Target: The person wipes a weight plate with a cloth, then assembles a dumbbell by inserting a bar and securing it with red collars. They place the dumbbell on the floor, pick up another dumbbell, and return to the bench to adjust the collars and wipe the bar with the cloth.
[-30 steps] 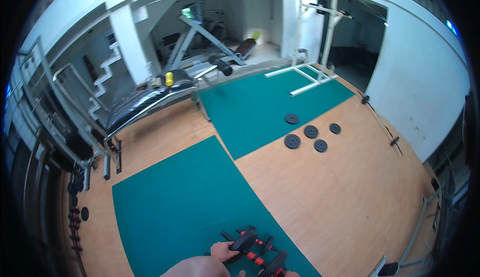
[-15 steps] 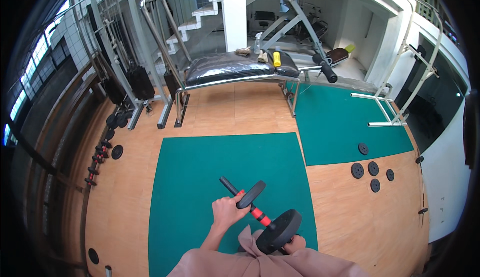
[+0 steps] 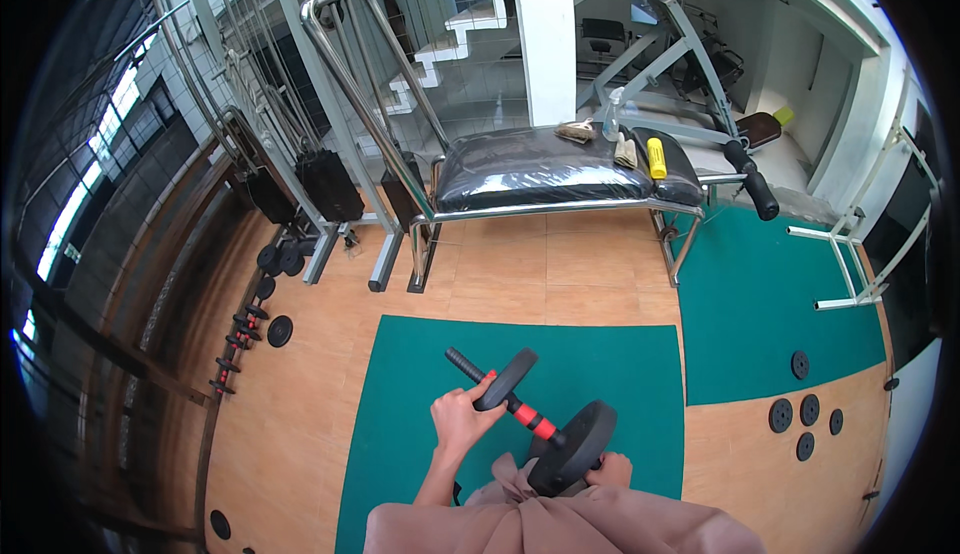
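Dumbbell [image 3: 535, 422]: slanted over the green mat [image 3: 600, 374], between both hands.
Left hand [image 3: 465, 419]: gripping it at the upper plate [image 3: 507, 379].
Right hand [image 3: 612, 471]: beside the lower plate [image 3: 575, 449], fingers partly hidden, hold impossible to tell.
View: swung left within half a second, hand placement little altered, suggesting steady control.
Bench [image 3: 540, 174]: black, padded, ahead.
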A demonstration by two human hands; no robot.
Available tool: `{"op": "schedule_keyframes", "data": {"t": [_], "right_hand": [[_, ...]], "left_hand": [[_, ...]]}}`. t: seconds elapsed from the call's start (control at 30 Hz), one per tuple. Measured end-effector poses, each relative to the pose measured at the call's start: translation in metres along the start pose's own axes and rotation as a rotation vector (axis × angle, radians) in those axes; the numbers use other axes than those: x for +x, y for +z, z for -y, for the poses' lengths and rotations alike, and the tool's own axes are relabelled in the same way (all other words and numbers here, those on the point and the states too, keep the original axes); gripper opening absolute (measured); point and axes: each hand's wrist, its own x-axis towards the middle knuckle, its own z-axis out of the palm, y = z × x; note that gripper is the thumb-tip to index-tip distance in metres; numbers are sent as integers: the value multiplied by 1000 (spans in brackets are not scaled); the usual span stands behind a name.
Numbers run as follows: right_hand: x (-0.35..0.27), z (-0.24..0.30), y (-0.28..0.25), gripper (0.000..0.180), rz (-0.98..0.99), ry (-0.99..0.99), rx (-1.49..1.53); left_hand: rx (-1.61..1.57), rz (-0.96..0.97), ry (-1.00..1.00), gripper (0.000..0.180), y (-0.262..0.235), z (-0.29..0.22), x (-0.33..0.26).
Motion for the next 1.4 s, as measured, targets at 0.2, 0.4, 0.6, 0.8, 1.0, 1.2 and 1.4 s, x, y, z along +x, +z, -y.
{"op": "schedule_keyframes", "data": {"t": [0.2, 0.4, 0.6, 0.8, 1.0, 1.2, 1.4], "right_hand": [[161, 70, -33, 25, 66, -94, -37], [323, 145, -50, 23, 7, -128, -71], [444, 203, -74, 19, -17, -162, -134], [563, 237, -91, 19, 17, -125, -127], [695, 251, -103, 20, 121, -111, -163], [843, 263, -117, 22, 137, -323, -175], [976, 249, -98, 35, 368, -332, -137]], "left_hand": [[22, -73, -57, 52, 14, 8, 152], [-91, -143, -36, 48, 66, 49, 312], [-184, -30, -82, 50, 109, 74, 457], [-180, 28, -74, 48, 171, 93, 578], [-133, 95, -191, 46, 231, 97, 682], [-148, 44, -355, 48, 286, 98, 781], [-82, -5, -372, 49, 359, 104, 862]]}}
